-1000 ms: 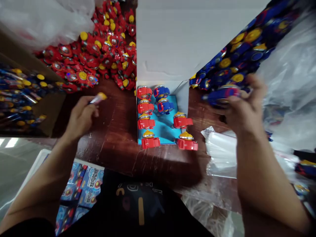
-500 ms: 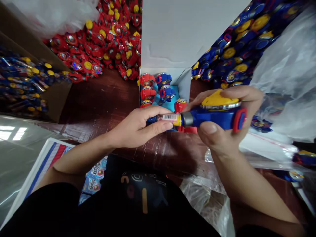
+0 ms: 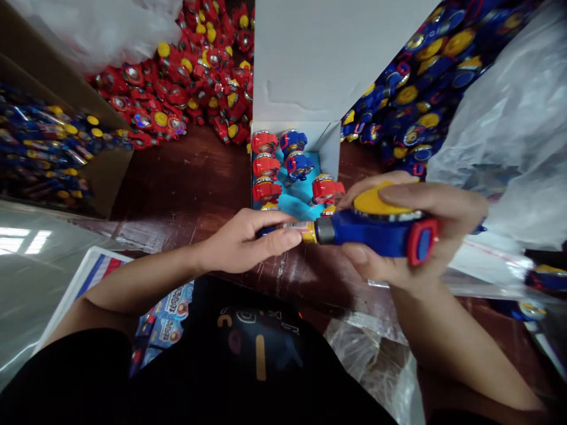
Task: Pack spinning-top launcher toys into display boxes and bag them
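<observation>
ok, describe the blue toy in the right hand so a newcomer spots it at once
Find the open white box at centre. At its near side, the right hand grips a blue toy with a yellow top. Unlike the blue toys piled beyond, its grey neck meets the small yellow-ended tube in the left hand.

A blue toy (image 3: 376, 235) with yellow disc (image 3: 372, 199) uppermost has its grey neck (image 3: 325, 231) against a yellow-ended tube (image 3: 309, 232).
</observation>
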Available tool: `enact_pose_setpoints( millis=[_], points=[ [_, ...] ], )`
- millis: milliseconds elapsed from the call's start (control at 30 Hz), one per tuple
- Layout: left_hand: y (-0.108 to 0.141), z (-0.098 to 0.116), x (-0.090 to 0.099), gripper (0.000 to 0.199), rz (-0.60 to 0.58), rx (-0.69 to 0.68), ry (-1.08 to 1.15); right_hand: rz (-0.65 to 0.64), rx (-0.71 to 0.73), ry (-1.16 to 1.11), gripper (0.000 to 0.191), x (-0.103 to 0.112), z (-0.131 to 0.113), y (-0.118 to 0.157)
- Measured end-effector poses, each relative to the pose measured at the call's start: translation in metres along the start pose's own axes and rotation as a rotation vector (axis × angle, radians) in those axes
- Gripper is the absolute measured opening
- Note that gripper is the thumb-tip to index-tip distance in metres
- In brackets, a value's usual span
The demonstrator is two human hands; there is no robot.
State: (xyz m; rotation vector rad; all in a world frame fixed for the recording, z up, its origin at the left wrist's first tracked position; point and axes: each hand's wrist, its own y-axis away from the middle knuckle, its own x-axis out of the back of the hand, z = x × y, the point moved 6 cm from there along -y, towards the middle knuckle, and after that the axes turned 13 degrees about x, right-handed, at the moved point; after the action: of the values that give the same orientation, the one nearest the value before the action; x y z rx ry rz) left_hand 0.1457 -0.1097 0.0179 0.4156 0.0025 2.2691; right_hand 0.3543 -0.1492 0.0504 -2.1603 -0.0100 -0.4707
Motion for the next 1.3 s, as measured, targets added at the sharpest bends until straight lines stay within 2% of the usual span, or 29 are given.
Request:
enact_pose_setpoints(
  millis=[67,100,133,167,267,333,367,400,467,567,633,700,767,867,933,1033,1067,1133,1200,1300],
  points=[
    [0.004,-0.003,-0.009,0.068,-0.198,0.159,0.187,-0.041,0.127,-0.051,0.072,-0.001,-0.009,-0.005],
    [0.004,-0.004,-0.009,0.071,-0.219,0.176,0.195,-0.054,0.151,-0.073,0.073,-0.002,-0.011,-0.006],
    [0.003,-0.004,-0.006,0.070,-0.181,0.144,0.140,-0.073,0.120,-0.064,0.073,-0.003,-0.009,-0.005],
    [0.001,-0.004,-0.001,0.067,-0.089,0.069,0.032,-0.074,0.062,-0.033,0.071,-0.005,-0.006,-0.003],
    [-0.002,0.001,0.014,0.054,0.319,-0.256,-0.436,-0.005,-0.215,0.080,0.051,-0.006,0.011,0.008],
    [-0.003,0.001,0.015,0.051,0.464,-0.398,-0.653,0.026,-0.361,0.046,0.043,-0.008,0.022,0.016],
    [-0.005,0.001,0.015,0.051,0.479,-0.420,-0.692,0.046,-0.392,0.002,0.043,-0.009,0.025,0.019],
    [-0.007,0.001,0.017,0.051,0.463,-0.412,-0.688,0.068,-0.409,-0.037,0.045,-0.007,0.027,0.020],
    [-0.012,0.002,0.021,0.049,0.354,-0.326,-0.588,0.067,-0.387,-0.075,0.051,-0.002,0.025,0.018],
    [-0.013,0.009,0.023,0.034,0.098,-0.184,-0.379,-0.126,-0.232,-0.077,0.066,0.004,0.008,0.009],
    [-0.008,0.015,0.021,0.024,-0.019,-0.161,-0.314,-0.268,-0.102,-0.071,0.073,0.004,-0.008,0.003],
    [-0.001,0.019,0.018,0.021,-0.059,-0.180,-0.337,-0.356,0.005,-0.071,0.070,0.002,-0.021,-0.001],
    [0.006,0.019,0.012,0.021,-0.058,-0.215,-0.385,-0.410,0.053,-0.070,0.060,-0.003,-0.028,0.000],
    [0.012,0.013,0.002,0.025,0.015,-0.299,-0.422,-0.360,0.057,-0.088,0.055,-0.010,-0.029,0.007],
    [0.014,0.007,-0.001,0.028,0.160,-0.398,-0.521,-0.239,-0.052,-0.118,0.053,-0.013,-0.022,0.015],
    [0.015,0.001,-0.004,0.027,0.404,-0.623,-0.782,-0.104,-0.411,-0.256,0.043,-0.019,-0.002,0.033],
    [0.014,0.000,-0.005,0.026,0.456,-0.698,-0.841,-0.106,-0.521,-0.319,0.041,-0.021,0.002,0.038],
    [0.010,-0.002,-0.003,0.031,0.509,-0.760,-0.883,-0.174,-0.609,-0.382,0.040,-0.016,0.004,0.037],
    [0.000,-0.006,0.006,0.052,0.539,-0.634,-0.863,-0.220,-0.548,-0.212,0.044,0.006,0.005,0.024],
    [-0.019,-0.027,0.020,0.092,0.522,-0.300,-0.786,-0.291,-0.303,0.264,0.054,0.039,0.009,-0.007]
  ],
)
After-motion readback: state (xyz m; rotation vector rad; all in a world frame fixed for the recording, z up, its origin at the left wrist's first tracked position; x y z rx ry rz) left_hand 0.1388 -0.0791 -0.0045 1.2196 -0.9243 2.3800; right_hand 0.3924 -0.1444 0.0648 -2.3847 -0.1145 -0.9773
